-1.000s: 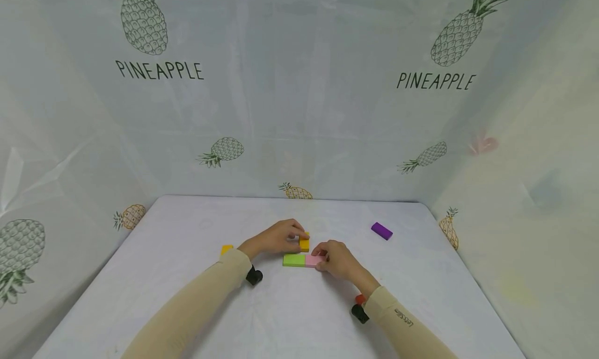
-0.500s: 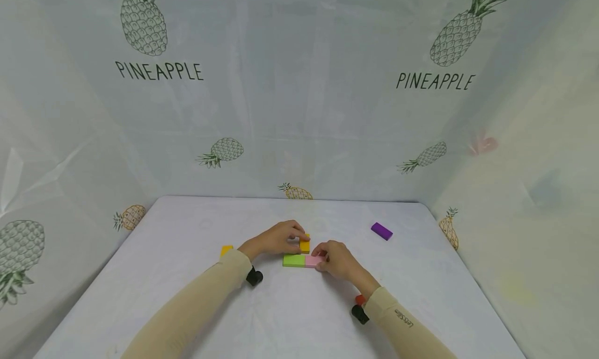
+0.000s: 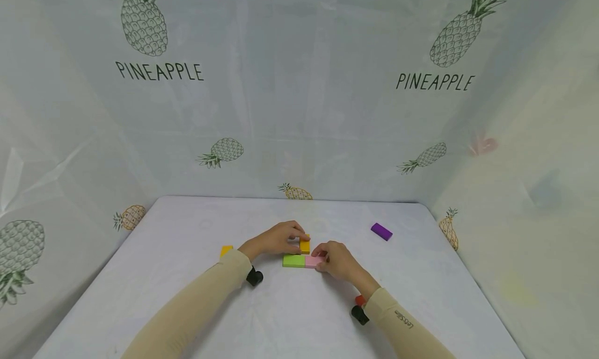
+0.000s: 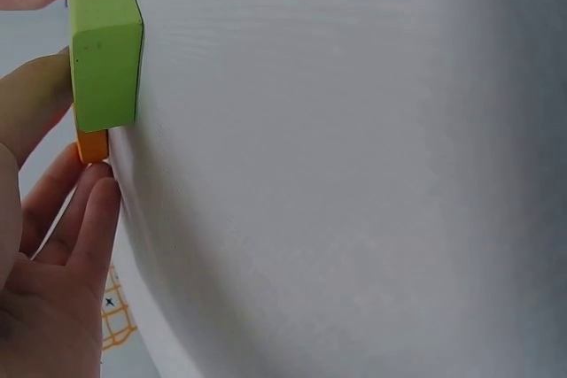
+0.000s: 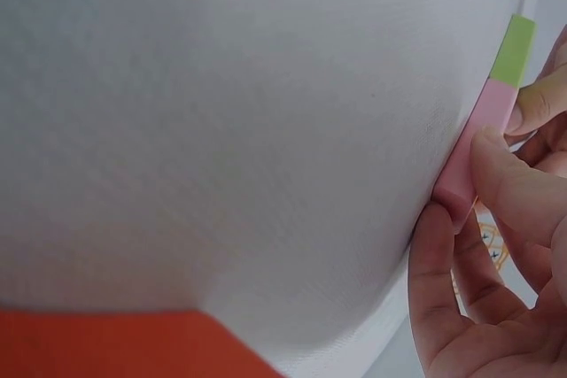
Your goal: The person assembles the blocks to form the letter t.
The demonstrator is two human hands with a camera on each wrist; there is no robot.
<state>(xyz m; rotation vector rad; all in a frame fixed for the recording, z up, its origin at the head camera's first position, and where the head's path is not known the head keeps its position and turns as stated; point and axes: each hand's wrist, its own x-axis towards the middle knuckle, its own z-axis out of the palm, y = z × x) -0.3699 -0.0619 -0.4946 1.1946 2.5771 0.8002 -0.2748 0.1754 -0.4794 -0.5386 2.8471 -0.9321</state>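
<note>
A green block [image 3: 293, 260] and a pink block [image 3: 312, 261] lie end to end in a row on the white table. My left hand [image 3: 277, 238] pinches a yellow block [image 3: 304, 244] just behind that row. Whether it touches the row is hard to tell. In the left wrist view, this yellow block [image 4: 94, 146] shows partly behind the green block [image 4: 108, 77]. At the row's right end my right hand [image 3: 340, 260] holds the pink block, whose outer part is covered. The right wrist view has thumb and fingers around the pink block's [image 5: 469, 152] near end.
A purple block [image 3: 381, 231] lies at the back right. Another yellow block [image 3: 226, 250] sits beyond the left forearm, partly hidden by the sleeve. Beside the right wrist is a red block [image 3: 360, 300], partly covered. A patterned pineapple sheet [image 3: 299, 99] hangs around the table [image 3: 299, 317].
My left hand has brought the yellow block slightly nearer the green and pink row. My right hand stays in place on the pink block.
</note>
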